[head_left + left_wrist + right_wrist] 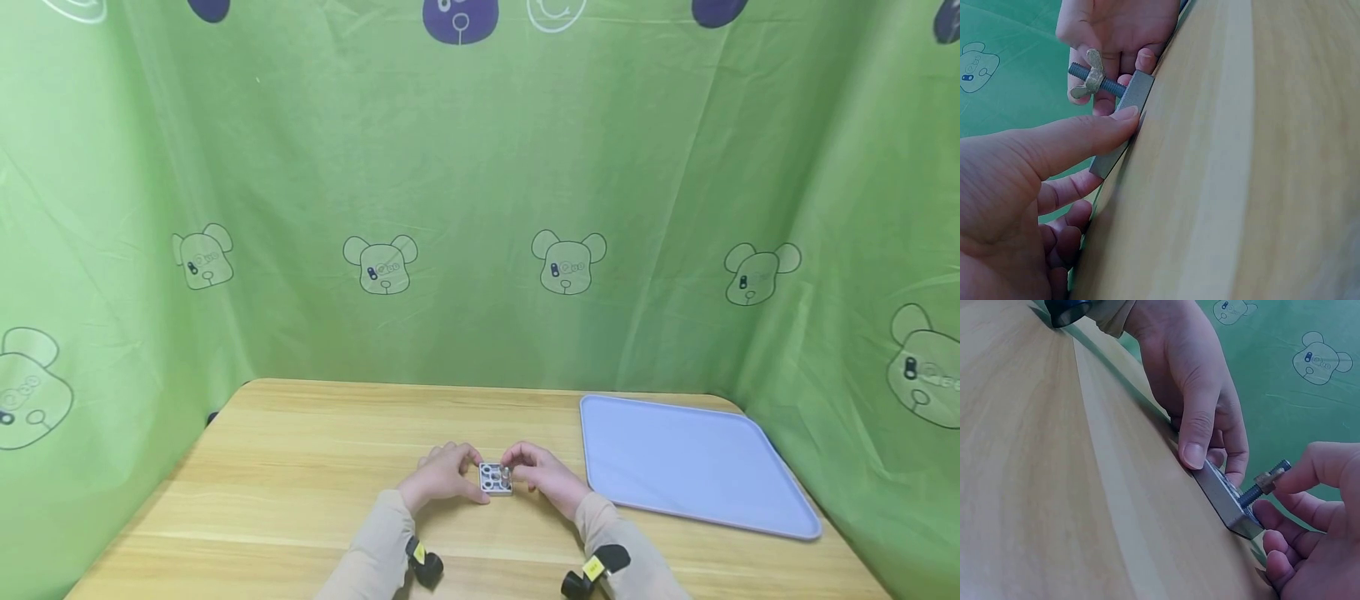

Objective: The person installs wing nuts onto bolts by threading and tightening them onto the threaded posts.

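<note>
A small square metal block (496, 488) with round holes in its top lies on the table between the two hands. My left hand (441, 477) holds the block by its edges, thumb on the near side and fingers on the far side. From the block's right part rises a threaded bolt (1114, 87), upright from its face, with a wing nut (1094, 77) partway up it. My right hand (553, 482) pinches the wing nut, fingertips at its wings in the right wrist view. The lower fingers of that hand are curled beside the block's end.
On the right of the wooden table (315, 450) lies a light blue tray (690, 462) with a raised rim. Green cloth (480, 167) printed with bear heads encloses the back and sides. Each sleeve carries a strapped black wrist camera (428, 570).
</note>
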Available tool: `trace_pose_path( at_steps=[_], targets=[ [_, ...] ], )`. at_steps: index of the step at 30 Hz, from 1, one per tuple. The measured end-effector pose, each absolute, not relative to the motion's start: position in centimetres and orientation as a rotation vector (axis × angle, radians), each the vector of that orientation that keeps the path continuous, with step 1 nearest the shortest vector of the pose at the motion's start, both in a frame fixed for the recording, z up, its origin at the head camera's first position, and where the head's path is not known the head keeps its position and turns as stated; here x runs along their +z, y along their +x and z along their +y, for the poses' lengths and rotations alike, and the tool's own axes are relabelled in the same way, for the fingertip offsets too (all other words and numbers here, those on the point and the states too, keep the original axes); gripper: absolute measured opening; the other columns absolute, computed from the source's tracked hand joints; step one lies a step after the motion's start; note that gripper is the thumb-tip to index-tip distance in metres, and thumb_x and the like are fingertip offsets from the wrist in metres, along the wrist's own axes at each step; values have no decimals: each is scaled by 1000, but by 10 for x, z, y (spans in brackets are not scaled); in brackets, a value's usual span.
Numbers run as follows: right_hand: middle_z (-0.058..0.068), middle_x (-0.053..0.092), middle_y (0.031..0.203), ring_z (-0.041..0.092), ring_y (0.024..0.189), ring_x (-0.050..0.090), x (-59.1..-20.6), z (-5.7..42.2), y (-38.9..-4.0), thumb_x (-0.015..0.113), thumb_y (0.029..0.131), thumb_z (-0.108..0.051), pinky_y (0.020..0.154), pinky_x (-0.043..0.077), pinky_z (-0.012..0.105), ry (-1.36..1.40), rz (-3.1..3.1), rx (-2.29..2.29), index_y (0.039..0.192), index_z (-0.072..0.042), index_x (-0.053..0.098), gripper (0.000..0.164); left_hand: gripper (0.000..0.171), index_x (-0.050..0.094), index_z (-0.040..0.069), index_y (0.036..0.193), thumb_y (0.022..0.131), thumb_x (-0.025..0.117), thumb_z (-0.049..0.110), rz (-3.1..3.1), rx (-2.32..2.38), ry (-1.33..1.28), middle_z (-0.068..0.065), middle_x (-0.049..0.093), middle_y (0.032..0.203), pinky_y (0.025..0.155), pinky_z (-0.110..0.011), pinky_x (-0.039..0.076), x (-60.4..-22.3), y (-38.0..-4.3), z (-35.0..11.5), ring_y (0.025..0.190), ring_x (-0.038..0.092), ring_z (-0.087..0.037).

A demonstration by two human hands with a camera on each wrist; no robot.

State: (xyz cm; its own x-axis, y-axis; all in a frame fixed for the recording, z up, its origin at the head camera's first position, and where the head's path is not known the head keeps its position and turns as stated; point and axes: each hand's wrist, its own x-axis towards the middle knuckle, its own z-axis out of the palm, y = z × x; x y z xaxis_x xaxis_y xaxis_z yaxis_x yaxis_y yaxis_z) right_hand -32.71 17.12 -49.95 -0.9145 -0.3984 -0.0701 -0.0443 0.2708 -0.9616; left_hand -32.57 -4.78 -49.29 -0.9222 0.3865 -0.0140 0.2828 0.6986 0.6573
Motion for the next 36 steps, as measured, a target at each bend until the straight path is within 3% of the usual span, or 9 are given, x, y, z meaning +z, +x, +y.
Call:
trace_pose_path(
  at_steps=[8, 30, 36],
  targets=[
    [6, 58, 103, 15, 90, 49, -500, 173, -327, 62, 82, -8, 68, 38, 27, -446, 2245, -1655, 114, 2, 57, 34, 52, 62, 19, 104, 63, 87, 36, 2755, 1028, 543, -2, 52, 86, 73, -33, 27, -492, -325, -47, 80, 39, -18],
    [-1, 51, 86, 15, 80, 45, -500, 169, -325, 69, 81, -12, 63, 37, 25, -405, 2321, -1634, 103, 3, 58, 29, 52, 61, 19, 106, 64, 86, 37, 2763, 1005, 540, 0, 51, 87, 75, -33, 28, -492, -325, -47, 81, 40, -18],
    [6, 57, 99, 15, 86, 47, -499, 171, -325, 60, 84, -10, 68, 38, 27, -437, 2285, -1659, 107, 2, 56, 26, 52, 62, 19, 105, 63, 86, 37, 2763, 1012, 542, -1, 51, 88, 74, -33, 28, -492, -324, -48, 81, 40, -18]
  ],
)
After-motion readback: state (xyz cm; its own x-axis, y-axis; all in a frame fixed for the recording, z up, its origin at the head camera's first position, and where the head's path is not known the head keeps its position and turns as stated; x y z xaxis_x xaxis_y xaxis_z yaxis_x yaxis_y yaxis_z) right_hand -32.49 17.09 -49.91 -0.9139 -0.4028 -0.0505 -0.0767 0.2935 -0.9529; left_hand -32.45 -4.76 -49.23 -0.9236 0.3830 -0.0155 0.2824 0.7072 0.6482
